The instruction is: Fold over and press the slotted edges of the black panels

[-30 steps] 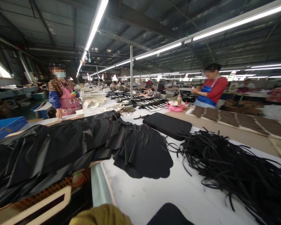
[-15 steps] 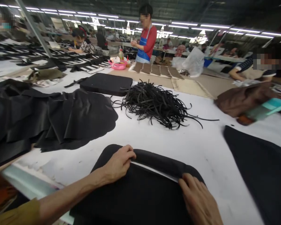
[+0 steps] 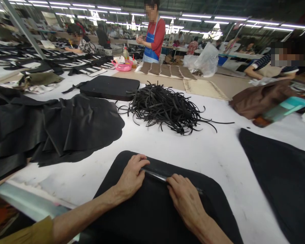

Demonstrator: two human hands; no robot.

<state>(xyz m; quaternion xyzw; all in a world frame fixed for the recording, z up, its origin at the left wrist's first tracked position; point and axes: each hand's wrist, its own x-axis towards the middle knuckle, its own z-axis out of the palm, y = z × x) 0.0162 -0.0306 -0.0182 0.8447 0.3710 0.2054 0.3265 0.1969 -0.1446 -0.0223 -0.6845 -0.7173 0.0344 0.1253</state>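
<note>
A black panel with rounded corners lies before me on the white tabletop. Along its far side runs a narrow pale strip, visible between my two hands. My left hand pinches the strip's left part, thumb below and fingers above. Closer to the middle, my right hand has its fingers bent down on the strip, with the thumb tucked near them. The panel's far border lies flat beyond my fingers. Whether the strip is tape or a fold's underside I cannot tell.
Beyond the panel is a tangled heap of black strips, beside a black padded slab. Black sheets cover the left; another black piece lies right. A teal-lidded bottle stands tilted near brown cloth. Co-workers are farther back.
My right hand has slid left along the strip, closer to my left hand. The far border, raised in a fold before, now lies flatter. My left hand stays near the same spot.
</note>
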